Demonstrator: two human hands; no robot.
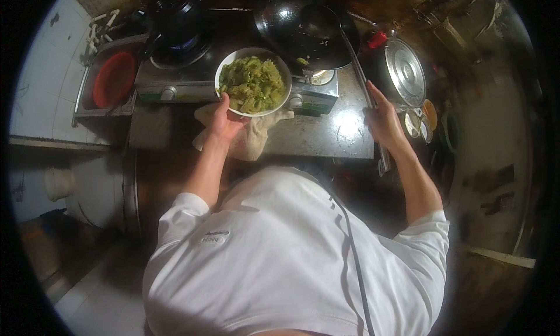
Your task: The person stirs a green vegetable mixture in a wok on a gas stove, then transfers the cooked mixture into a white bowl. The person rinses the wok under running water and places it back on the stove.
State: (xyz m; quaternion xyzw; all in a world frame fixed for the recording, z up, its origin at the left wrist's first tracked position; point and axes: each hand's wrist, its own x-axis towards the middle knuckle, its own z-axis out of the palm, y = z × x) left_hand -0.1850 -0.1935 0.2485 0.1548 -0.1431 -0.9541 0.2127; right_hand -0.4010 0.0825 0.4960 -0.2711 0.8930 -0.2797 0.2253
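My left hand point(225, 125) grips the near left rim of a white bowl point(288, 81), thumb over the edge. Chopped green cooked vegetables point(256, 82) fill the bowl. My right hand point(384, 122) is closed around the long metal handle point(356, 66) of a wok ladle or spatula. Its far end reaches into a black wok point(275, 31), where the head is hard to make out. A few food scraps point(302, 61) stick to the wok's inner wall. Below the bowl, a beige cloth point(256, 139) lies at the counter's front edge.
The two-burner gas stove point(192, 91) stands on a grey counter point(319, 136); its left burner point(183, 47) shows a bluish glow. At left, a red basin point(114, 80) sits in a sink. A metal pot lid point(406, 73) and small dishes point(412, 123) are at right.
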